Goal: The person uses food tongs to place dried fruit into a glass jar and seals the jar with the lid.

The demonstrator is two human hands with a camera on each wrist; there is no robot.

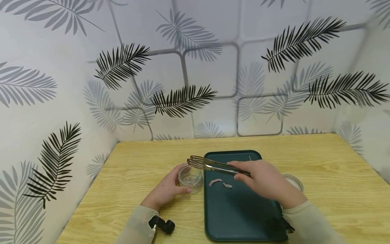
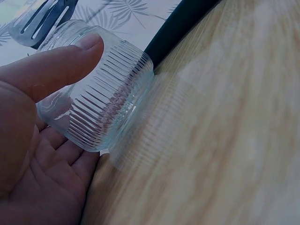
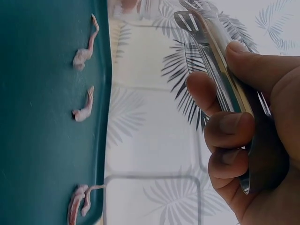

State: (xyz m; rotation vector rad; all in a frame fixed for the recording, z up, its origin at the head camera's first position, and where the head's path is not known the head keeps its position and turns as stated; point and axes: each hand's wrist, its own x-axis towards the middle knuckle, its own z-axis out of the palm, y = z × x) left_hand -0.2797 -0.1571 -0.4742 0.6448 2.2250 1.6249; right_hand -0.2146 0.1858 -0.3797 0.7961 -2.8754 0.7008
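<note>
My left hand [image 1: 166, 189] holds a clear ribbed glass jar [image 1: 195, 185] upright on the table, thumb on the near side and fingers around the far side. Through its ribs in the left wrist view, small pinkish bits [image 2: 112, 105] show near the bottom. My right hand [image 1: 266, 179] grips metal tongs [image 1: 213, 166] by the dark handles. Their slotted heads hover over the jar's rim and hold nothing that I can see. Beneath the tongs lies a dark green tray [image 1: 237, 220]. Pale pink, twisted scraps like raw meat [image 3: 84, 108] lie on it, several in the right wrist view.
A round clear glass container [image 1: 294, 182] stands right of the tray, partly hidden by my right forearm. The wooden table [image 1: 152, 152] meets a leaf-patterned wall [image 1: 213, 112] at the back. A black device [image 1: 163, 224] is strapped at my left wrist.
</note>
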